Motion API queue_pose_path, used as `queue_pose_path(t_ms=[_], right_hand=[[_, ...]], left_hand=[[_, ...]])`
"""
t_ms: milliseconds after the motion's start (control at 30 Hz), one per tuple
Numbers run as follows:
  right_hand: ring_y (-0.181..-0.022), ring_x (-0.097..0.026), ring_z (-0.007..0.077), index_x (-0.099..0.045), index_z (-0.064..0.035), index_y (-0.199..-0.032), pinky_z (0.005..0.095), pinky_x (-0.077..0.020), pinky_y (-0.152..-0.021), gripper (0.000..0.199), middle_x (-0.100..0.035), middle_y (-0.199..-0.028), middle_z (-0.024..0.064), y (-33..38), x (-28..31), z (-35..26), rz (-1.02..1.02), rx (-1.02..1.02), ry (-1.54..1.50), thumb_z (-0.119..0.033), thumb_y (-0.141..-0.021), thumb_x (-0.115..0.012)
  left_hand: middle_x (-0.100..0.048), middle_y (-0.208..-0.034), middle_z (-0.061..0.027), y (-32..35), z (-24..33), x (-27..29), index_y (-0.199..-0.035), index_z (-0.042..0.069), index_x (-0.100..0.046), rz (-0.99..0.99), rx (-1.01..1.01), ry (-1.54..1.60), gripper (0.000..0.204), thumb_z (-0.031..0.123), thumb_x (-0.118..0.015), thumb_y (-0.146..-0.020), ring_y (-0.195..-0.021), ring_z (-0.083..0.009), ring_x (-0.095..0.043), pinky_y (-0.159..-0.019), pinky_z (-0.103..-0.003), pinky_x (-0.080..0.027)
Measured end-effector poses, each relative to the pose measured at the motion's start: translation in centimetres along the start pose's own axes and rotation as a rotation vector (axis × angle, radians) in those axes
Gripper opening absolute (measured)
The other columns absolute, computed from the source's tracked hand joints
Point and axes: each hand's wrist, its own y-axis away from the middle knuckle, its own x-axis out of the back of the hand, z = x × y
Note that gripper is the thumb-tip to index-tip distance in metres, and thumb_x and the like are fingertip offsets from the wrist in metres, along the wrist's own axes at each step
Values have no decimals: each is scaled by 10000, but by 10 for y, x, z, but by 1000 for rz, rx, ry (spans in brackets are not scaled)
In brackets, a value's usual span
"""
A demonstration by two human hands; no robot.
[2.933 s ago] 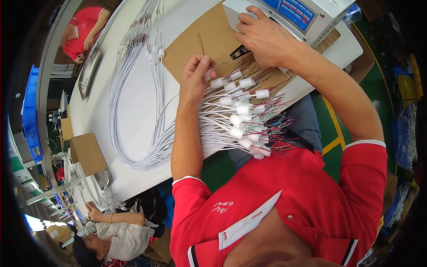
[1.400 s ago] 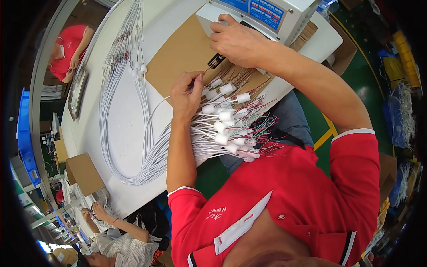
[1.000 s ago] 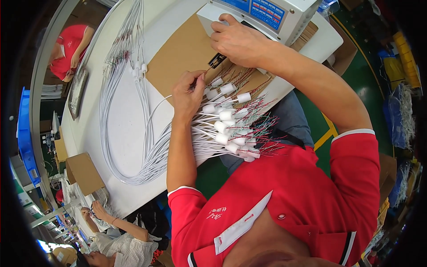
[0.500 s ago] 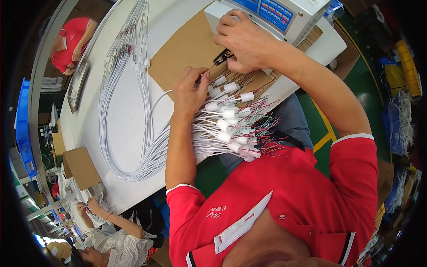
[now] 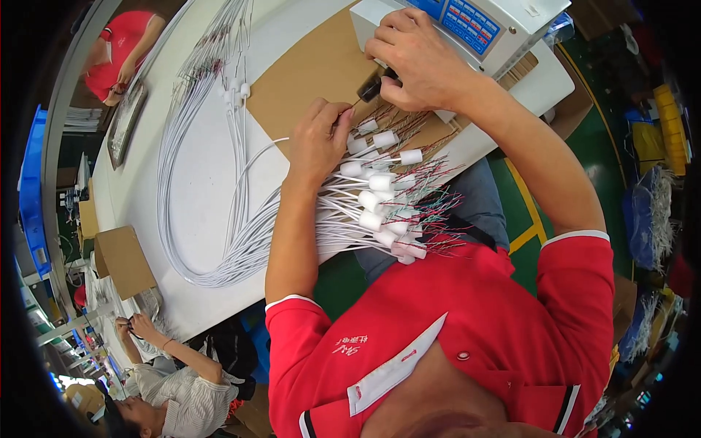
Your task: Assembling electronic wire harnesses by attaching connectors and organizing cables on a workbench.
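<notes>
My left hand is closed in a pinch over the brown cardboard, gripping a white cable near its thin wire end. Just to its right, my right hand is wrapped around a small black hand tool. The tool is smeared by motion and partly covered by the fingers, so its exact kind is unclear. Its tip is close to the wires at my left fingertips. Below both hands lies a bundle of white cables with white cylindrical plugs and loose red and green twisted wires.
A white device with a blue keypad stands at the far right of the white table. More wire ends lie at the far left, beyond them a dark tray. Two people work to the left. A cardboard box sits nearby.
The black tool has turned in my right hand and looks blurred now. My left hand stays pinched on the cable, a little higher and further right. The view has shifted slightly.
</notes>
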Motion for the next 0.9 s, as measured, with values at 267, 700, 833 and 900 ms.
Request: queue_pose_path(t_ms=[267, 700, 833, 900], right_hand=[[-1158, -575, 298, -709, -32, -1006, 474, -362, -1097, 348, -706, -1047, 125, 0, 4, 0, -52, -2, -26, -196, -701, -678], [-1056, -540, 379, -642, 1, -958, 535, -349, -1038, 321, -625, -962, 195, -8, 12, 0, -100, 29, -157, -199, -710, -677], [-1109, -557, 341, -672, -10, -983, 503, -356, -1074, 336, -663, -1009, 164, 0, 8, 0, -75, 35, -107, -205, -711, -682], [-1161, -576, 298, -707, -29, -1006, 475, -360, -1111, 348, -702, -1053, 129, 0, 6, 0, -68, 40, -30, -215, -712, -688]], left_hand=[[-639, -874, -145, -2, -6, -2, -980, 25, -744, -27, 68, 51, 100, 113, -724, -937, -789, -356, -643, -703, -442, -511], [-665, -876, -81, 10, -27, 44, -1097, -19, -734, -275, 332, 368, 268, 209, -749, -956, -748, -174, -579, -689, -314, -482], [-673, -903, -113, 7, -22, 47, -1093, -31, -737, -396, 244, 179, 285, 218, -745, -954, -763, -225, -618, -708, -345, -504], [-674, -919, -124, 6, -18, 50, -1091, -33, -738, -391, 240, 180, 288, 219, -746, -952, -773, -240, -628, -717, -353, -512]])
